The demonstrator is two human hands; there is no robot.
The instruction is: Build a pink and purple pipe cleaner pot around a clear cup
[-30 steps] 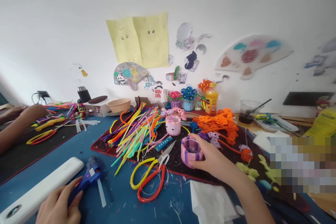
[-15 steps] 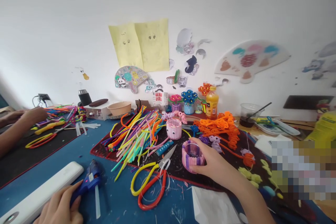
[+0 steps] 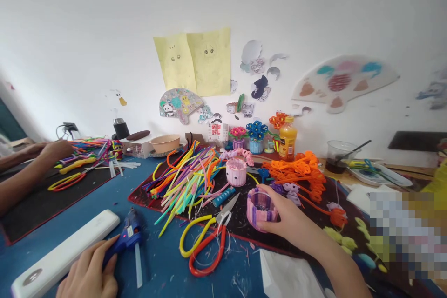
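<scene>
My left hand [image 3: 90, 272] is closed around the handle of a blue hot glue gun [image 3: 132, 235], which lies on the table with a whitish glue stick [image 3: 138, 265] at it. My right hand [image 3: 291, 223] grips a small round cup [image 3: 252, 212] covered in pink and purple fuzzy strips, thumb and fingers on its right side. The cup's opening faces up, over the dark mat. Left of the cup lie scissors [image 3: 222, 216] with yellow and red handles, slightly open. Behind it stands a pale pink cup [image 3: 236, 174] with googly eyes.
A pile of colourful pipe cleaners [image 3: 190, 181] spreads across the mat. Orange fuzzy shapes [image 3: 296, 170] lie right of it, near a juice bottle [image 3: 287, 139]. White tissue [image 3: 288, 274] lies in front. At far left, another person's hands [image 3: 57, 149] work over a second mat.
The whole view has shifted a little, so things appear farther right. Both hands keep their holds on the glue gun and the cup.
</scene>
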